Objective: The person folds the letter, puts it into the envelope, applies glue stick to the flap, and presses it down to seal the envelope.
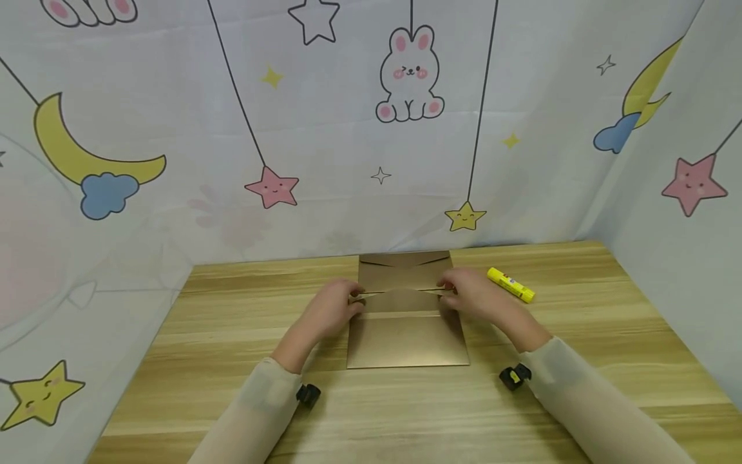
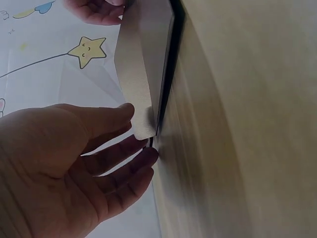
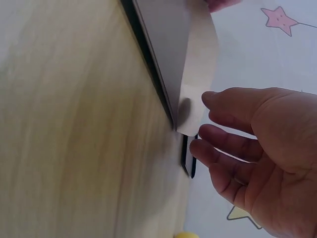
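A brown-gold envelope (image 1: 408, 345) lies flat on the table, its flap (image 1: 400, 301) raised at the far side. My left hand (image 1: 333, 309) is at the flap's left end, thumb on one side and fingers on the other. At the right end my right hand (image 1: 472, 293) holds the flap in the same way. In the left wrist view the left hand's thumb and forefinger meet the flap's corner (image 2: 141, 119). The right wrist view has the other corner (image 3: 190, 109) beside the right hand's thumb and fingertips.
Behind the raised flap lies a second brown-gold piece (image 1: 400, 277) with its own folded edge, near the curtain (image 1: 348, 129). A yellow glue stick (image 1: 511, 285) lies to the right of the right hand. The wooden table (image 1: 243, 322) spreads out on both sides.
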`<state>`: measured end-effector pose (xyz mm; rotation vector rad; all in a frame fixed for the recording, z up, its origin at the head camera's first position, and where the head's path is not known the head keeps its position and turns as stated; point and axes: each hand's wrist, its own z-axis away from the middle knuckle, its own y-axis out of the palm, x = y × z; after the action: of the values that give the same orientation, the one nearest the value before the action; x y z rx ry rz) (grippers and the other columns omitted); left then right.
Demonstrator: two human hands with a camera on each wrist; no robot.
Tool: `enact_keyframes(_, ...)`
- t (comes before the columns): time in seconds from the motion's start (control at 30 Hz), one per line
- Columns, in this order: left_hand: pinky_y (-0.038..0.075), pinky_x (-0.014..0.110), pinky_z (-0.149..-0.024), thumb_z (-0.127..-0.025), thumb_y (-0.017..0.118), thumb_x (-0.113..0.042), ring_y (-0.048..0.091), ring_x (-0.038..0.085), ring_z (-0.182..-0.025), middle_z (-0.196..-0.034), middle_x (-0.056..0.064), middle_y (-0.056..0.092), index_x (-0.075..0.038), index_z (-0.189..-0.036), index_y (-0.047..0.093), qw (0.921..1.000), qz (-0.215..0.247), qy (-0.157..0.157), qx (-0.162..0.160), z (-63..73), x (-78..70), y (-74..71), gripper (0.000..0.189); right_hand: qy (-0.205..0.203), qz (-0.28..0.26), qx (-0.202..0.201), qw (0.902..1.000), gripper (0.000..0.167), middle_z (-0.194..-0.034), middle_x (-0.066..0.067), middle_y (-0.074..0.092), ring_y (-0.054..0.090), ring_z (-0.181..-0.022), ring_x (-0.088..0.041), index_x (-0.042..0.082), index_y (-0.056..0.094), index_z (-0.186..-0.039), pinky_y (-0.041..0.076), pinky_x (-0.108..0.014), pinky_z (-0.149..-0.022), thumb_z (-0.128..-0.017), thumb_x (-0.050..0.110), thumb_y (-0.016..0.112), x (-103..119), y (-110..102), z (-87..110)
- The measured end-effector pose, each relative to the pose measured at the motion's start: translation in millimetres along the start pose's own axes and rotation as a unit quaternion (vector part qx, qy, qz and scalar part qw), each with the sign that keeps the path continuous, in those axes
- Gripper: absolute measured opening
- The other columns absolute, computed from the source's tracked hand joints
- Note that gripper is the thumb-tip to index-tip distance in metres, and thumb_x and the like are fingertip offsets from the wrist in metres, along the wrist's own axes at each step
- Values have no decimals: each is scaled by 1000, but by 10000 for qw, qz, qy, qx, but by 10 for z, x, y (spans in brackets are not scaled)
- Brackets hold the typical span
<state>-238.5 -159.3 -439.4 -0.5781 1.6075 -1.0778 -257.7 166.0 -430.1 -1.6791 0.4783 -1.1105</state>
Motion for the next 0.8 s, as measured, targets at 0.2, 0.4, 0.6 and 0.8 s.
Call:
enact_keyframes(0.2, 58, 39, -87, -100, 74, -5, 70, 21, -99, -103, 4, 75, -4, -115, 77, 9998, 116, -7, 187, -76, -14, 12, 15, 14, 267, 179, 9995, 18, -93, -1, 69, 62, -84, -17, 2, 75, -114, 57, -42, -79, -97, 8, 75, 5, 77, -77)
enact_keyframes(0.4, 58, 40, -85, -98, 74, 1, 69, 22, -94, -101, 6, 75, -4, -109, 78, 9999, -37, 164, 37, -84, -22, 6, 13, 58, 284, 86, 9995, 13, -94, 0, 70, 62, -85, -16, 6, 76, -111, 56, -39, -79, -98, 5, 74, 3, 101, -77)
enact_keyframes(0.6, 58, 39, -82, -96, 77, 2, 68, 20, -90, -99, 5, 75, -7, -104, 79, 9992, -172, 294, -192, -60, -41, 11, 13, -124, 319, -205, 9992, 13, -94, 1, 70, 62, -85, -16, 7, 77, -108, 56, -37, -77, -98, 0, 74, 9, 92, -11)
enact_keyframes(0.8, 59, 36, -81, -92, 78, 6, 69, 20, -90, -95, 3, 75, -9, -95, 80, 9977, -242, 583, -259, -23, -52, 19, 15, -669, 481, -544, 9951, 16, -94, -2, 73, 66, -87, -18, 8, 78, -100, 58, -39, -78, -94, -6, 74, 2, 103, 71)
